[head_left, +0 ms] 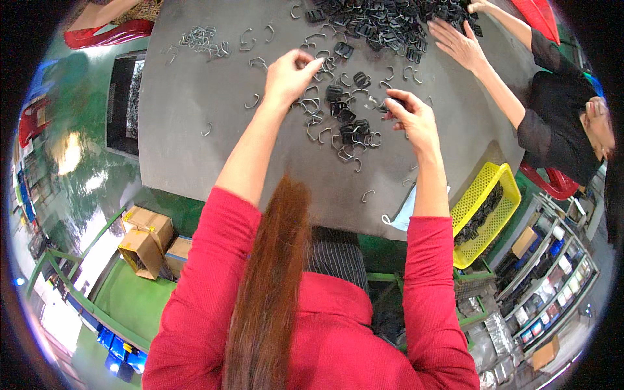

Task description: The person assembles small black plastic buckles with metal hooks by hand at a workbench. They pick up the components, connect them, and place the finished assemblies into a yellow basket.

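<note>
Watching my left hand (290, 77) pinched together over bent silver wire clips (314, 110), my right hand (411, 117) closed on a small black buckle (385, 105), more glossy black buckles (348, 127) scattered between them on the grey table (188, 136), yellow basket (487, 208) at right

Factory assembly floor, small-parts workshop. Evidence: large grey worktable (195, 130) strewn with bent wire clips (203, 39) at 11 o'clock and a heap of black plastic buckles (383, 23) at 12 o'clock; yellow perforated basket (504, 188) of finished parts at 3 o'clock; cardboard cartons (146, 240) on green painted floor at 8 o'clock; stocked metal shelving (552, 279) at 4 o'clock.
</note>
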`<move>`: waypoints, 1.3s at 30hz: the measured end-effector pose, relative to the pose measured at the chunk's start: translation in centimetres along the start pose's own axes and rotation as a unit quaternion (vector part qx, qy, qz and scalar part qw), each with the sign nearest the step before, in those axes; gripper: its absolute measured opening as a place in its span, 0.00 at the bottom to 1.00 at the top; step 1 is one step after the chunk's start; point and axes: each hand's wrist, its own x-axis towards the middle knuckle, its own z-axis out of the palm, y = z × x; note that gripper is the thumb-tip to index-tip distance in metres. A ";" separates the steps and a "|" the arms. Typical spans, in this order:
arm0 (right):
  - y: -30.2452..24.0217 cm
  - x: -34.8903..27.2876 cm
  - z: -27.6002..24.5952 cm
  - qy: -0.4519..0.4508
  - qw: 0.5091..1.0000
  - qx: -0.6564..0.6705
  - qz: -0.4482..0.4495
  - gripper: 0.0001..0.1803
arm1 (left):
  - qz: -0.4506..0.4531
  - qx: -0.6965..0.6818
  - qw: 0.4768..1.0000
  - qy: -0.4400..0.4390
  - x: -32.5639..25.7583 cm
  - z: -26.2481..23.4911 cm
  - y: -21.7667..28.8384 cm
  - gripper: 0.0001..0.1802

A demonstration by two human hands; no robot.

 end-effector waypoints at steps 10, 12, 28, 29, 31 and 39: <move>2.1 -0.6 -2.0 0.109 0.988 0.100 -0.053 0.12 | 0.064 -0.030 0.979 -0.193 5.6 0.8 3.4 0.16; 2.6 0.7 -2.2 0.039 0.953 0.301 -0.023 0.12 | -0.004 -0.230 0.927 -0.296 4.2 -2.8 2.1 0.12; 0.8 2.1 1.1 -0.143 0.919 0.367 -0.018 0.05 | -0.053 -0.015 0.995 -0.085 1.8 -1.6 -1.7 0.20; 0.3 1.1 1.1 -0.143 0.889 0.433 -0.029 0.04 | -0.077 -0.167 0.972 -0.145 1.9 -1.8 -1.6 0.20; 0.6 1.3 1.3 -0.114 0.923 0.367 -0.018 0.06 | -0.128 -0.163 0.965 -0.162 1.4 -2.8 -1.4 0.19; -0.4 3.2 7.9 0.086 0.886 -0.453 0.044 0.30 | -0.022 0.157 0.986 0.045 -0.8 -0.5 0.0 0.24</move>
